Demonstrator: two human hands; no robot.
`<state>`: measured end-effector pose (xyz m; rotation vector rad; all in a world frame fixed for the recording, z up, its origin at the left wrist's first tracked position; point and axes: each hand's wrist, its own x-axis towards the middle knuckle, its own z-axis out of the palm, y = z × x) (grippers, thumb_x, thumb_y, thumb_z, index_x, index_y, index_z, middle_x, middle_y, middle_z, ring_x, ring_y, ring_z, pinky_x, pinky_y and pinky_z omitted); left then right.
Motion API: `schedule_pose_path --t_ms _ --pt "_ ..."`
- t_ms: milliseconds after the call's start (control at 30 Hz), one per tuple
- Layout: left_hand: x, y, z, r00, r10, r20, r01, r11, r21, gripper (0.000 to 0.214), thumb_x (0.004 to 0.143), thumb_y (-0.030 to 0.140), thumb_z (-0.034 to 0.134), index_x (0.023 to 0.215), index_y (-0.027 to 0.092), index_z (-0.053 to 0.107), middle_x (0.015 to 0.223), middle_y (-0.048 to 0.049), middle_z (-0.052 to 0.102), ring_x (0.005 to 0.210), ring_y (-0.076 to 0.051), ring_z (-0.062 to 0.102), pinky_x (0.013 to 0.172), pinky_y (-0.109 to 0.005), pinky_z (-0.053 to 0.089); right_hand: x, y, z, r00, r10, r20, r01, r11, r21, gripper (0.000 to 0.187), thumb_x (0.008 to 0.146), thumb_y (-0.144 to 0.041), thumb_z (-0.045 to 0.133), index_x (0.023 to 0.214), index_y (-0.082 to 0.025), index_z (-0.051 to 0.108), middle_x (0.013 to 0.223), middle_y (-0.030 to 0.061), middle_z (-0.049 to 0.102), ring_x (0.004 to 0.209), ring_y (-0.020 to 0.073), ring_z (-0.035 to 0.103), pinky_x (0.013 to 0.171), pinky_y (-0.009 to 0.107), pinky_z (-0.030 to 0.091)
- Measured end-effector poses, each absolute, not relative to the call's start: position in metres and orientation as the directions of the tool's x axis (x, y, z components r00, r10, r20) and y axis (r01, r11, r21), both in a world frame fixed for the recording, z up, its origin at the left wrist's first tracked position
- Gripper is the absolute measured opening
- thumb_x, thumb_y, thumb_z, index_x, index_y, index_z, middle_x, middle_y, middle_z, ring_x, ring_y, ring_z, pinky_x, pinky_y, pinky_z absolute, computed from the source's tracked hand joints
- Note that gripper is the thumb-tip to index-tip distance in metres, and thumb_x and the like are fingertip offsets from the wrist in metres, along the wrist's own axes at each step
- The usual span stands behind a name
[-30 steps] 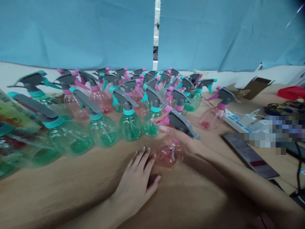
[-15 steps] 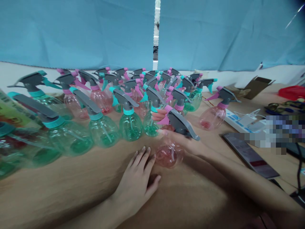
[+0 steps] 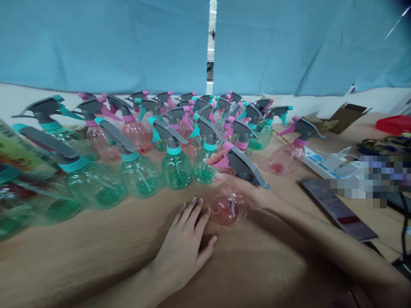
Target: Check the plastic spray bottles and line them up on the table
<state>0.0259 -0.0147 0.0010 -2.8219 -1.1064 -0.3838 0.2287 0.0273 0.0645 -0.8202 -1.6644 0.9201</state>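
A pink, see-through spray bottle [image 3: 228,209] with a grey and pink trigger head stands upright on the table in front of me. My right hand [image 3: 236,182] reaches in from the right and is wrapped around its neck, below the head; part of the fingers is hidden behind the bottle. Flat on the wood lies my left hand [image 3: 184,237], open and holding nothing, its fingertips close to the bottle's left side. Just beyond stand a green spray bottle [image 3: 204,170] and another green spray bottle [image 3: 176,171], both with turquoise collars.
Several more green and pink spray bottles crowd the back and left. One pink bottle [image 3: 287,158] stands apart at the right. Near it are a phone [image 3: 337,209], a white power strip [image 3: 316,160] with plugs, cables, an open cardboard box [image 3: 348,116] and a red object [image 3: 393,124].
The fingers of my right hand have shifted slightly at the pink bottle's neck, drawing a little to the right. My left hand and the bottles stay where they were.
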Motion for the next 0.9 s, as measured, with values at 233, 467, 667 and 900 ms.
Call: schedule_pose_path --t_ms 233,467,667,900 --pt "0.026 -0.015 0.002 0.708 0.659 0.252 0.676 -0.737 0.028 0.05 0.089 0.037 0.053 0.13 0.007 0.051 0.142 -0.0197 0.045 0.131 -0.035 0.04 0.102 -0.053 0.039 0.231 0.028 0.059 -0.258 0.893 0.368 0.033 0.388 -0.921 0.038 0.086 -0.034 0.062 0.123 -0.029 0.055 0.097 0.0016 0.069 0.087 0.0176 0.066 0.094 0.04 0.047" --pt "0.025 -0.015 -0.001 0.698 0.662 0.274 0.675 -0.736 0.059 0.049 0.09 0.038 0.05 0.129 0.009 0.052 0.141 -0.018 0.046 0.132 -0.034 0.039 0.103 -0.052 0.038 0.23 0.028 0.064 -0.228 0.878 0.421 0.067 0.446 -0.893 0.04 0.084 -0.034 0.064 0.123 -0.03 0.055 0.098 0.0019 0.069 0.093 0.0194 0.065 0.094 0.042 0.047" --pt "0.025 -0.015 0.0 0.697 0.663 0.272 0.675 -0.735 0.064 0.049 0.089 0.037 0.052 0.129 0.008 0.051 0.141 -0.0181 0.046 0.131 -0.034 0.04 0.103 -0.052 0.038 0.229 0.03 0.059 -0.236 0.867 0.439 0.051 0.462 -0.886 0.038 0.085 -0.036 0.063 0.122 -0.031 0.056 0.098 0.0013 0.069 0.094 0.0199 0.065 0.092 0.04 0.048" --pt "0.024 -0.015 -0.001 0.695 0.668 0.268 0.681 -0.73 0.053 0.049 0.09 0.038 0.051 0.129 0.009 0.052 0.141 -0.0183 0.046 0.132 -0.034 0.039 0.104 -0.051 0.037 0.23 0.024 0.069 -0.235 0.867 0.439 0.163 0.481 -0.862 0.031 0.087 -0.039 0.059 0.117 -0.03 0.059 0.098 0.0009 0.069 0.1 0.0194 0.063 0.088 0.036 0.05"
